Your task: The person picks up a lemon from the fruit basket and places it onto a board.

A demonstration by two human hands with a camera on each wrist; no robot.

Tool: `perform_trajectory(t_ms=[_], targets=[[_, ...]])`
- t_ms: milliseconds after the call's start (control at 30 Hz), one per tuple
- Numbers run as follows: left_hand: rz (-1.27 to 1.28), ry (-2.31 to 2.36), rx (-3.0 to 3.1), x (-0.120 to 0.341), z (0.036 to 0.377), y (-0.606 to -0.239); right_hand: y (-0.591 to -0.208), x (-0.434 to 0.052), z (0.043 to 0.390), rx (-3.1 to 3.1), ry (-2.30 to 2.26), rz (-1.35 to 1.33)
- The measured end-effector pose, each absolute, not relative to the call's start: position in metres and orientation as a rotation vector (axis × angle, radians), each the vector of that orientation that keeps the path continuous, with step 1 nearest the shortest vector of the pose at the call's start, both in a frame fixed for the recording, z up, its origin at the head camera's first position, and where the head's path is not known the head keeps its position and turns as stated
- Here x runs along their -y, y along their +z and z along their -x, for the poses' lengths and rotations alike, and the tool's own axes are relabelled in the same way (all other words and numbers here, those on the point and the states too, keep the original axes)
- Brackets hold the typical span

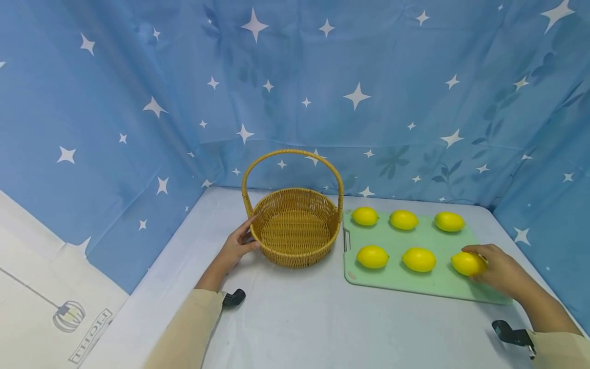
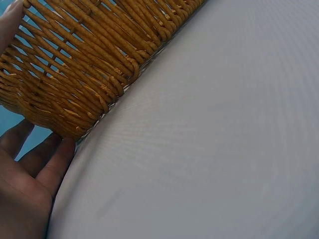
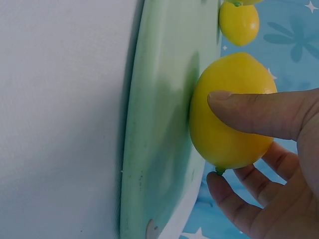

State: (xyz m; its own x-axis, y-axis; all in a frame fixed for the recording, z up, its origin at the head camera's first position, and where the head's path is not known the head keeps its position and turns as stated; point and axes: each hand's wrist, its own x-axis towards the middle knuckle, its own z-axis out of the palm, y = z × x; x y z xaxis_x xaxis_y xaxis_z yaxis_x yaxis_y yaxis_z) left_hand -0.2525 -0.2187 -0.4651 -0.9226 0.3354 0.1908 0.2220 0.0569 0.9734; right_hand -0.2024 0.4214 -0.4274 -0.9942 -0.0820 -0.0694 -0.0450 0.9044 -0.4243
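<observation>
Your right hand (image 1: 500, 269): it grips the lemon (image 1: 467, 263) at the front right of the board; the thumb (image 3: 259, 112) lies across the fruit and the other fingers curl under it. The lemon still touches the board.
Your left hand (image 1: 237, 245): fingers nearly straight, resting against the wicker basket (image 1: 295, 226) wall at 9 o'clock of it; it holds nothing.
Cutting board (image 1: 438, 284): light green, at 3 o'clock of the basket, just beside it.
Other lemons: two more in the front row (image 1: 372, 256) (image 1: 419, 259), three in the back row (image 1: 365, 216) (image 1: 403, 219) (image 1: 449, 221).
Table (image 1: 322, 328): covered with white cloth.
Backdrop (image 1: 295, 92): blue cloth with white stars.
</observation>
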Motion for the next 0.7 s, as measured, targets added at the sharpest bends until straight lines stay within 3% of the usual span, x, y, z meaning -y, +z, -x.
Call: perform_trajectory(t_ms=[700], targets=[[-0.579, 2.008, -2.225, 0.2192, 0.2529, -0.4649, -0.4241, -0.4197, 0.2062, -2.963, -0.610, 0.097]])
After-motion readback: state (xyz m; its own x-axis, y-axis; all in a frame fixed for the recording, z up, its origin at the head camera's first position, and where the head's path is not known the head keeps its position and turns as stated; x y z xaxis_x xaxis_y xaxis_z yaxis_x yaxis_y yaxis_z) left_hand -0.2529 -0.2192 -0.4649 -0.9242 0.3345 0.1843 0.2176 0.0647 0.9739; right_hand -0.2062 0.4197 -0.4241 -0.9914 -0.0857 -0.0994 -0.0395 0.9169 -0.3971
